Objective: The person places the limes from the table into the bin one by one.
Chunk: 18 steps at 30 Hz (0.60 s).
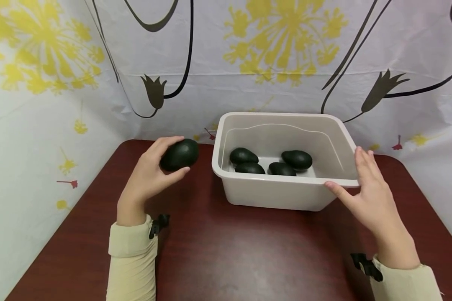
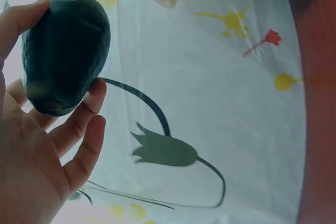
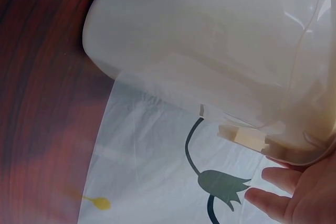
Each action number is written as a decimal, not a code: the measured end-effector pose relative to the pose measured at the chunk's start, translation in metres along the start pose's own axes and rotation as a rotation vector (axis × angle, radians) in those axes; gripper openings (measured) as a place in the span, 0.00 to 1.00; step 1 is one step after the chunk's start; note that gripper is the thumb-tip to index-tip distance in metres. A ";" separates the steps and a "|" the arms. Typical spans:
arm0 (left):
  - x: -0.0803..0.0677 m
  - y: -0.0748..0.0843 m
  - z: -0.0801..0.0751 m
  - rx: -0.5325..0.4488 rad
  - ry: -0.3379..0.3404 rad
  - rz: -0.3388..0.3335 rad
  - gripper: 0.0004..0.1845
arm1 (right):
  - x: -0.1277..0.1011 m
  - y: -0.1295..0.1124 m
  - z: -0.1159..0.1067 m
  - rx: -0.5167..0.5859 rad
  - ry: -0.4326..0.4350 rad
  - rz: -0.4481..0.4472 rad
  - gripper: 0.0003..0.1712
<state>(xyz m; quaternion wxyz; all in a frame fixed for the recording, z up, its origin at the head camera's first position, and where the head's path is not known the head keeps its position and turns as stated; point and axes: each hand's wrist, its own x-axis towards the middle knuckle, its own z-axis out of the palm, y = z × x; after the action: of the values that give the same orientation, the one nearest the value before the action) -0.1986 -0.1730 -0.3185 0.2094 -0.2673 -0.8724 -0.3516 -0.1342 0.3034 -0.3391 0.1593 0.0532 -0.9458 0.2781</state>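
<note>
My left hand [image 1: 147, 173] holds a dark green avocado [image 1: 180, 155] between thumb and fingers, to the left of a light grey plastic bin [image 1: 271, 190]. In the left wrist view the same avocado [image 2: 65, 53] shows its stem end pointing down toward the palm. Several more avocados [image 1: 296, 159] lie on the floor of the bin, the nearer ones partly hidden by its front wall. My right hand [image 1: 376, 205] rests at the bin's front right corner, thumb on the front rim and fairly straight fingers along the right side.
The bin stands on a dark reddish-brown table [image 1: 226, 255], toward its far edge. A white cloth [image 1: 196, 96] with yellow flowers and dark stems hangs behind the table and along its sides. Dark straps [image 1: 159, 225] sit at both sleeve cuffs.
</note>
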 end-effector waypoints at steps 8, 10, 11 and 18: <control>0.001 0.028 -0.005 0.038 0.037 0.140 0.36 | -0.002 -0.003 0.003 0.013 0.002 -0.001 0.58; 0.006 0.034 -0.004 0.037 0.027 0.164 0.35 | -0.003 -0.002 0.002 0.011 0.011 -0.003 0.58; 0.009 0.036 -0.003 0.036 0.023 0.177 0.35 | -0.003 -0.002 0.001 0.009 0.014 -0.004 0.58; 0.023 0.048 0.008 0.023 0.013 0.237 0.34 | -0.001 -0.001 0.000 0.006 0.011 -0.003 0.58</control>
<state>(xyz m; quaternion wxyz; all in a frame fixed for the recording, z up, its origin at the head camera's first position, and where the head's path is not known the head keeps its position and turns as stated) -0.1881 -0.1310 -0.2868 0.2584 -0.3639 -0.8371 -0.3162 -0.1331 0.3025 -0.3389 0.1649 0.0535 -0.9439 0.2810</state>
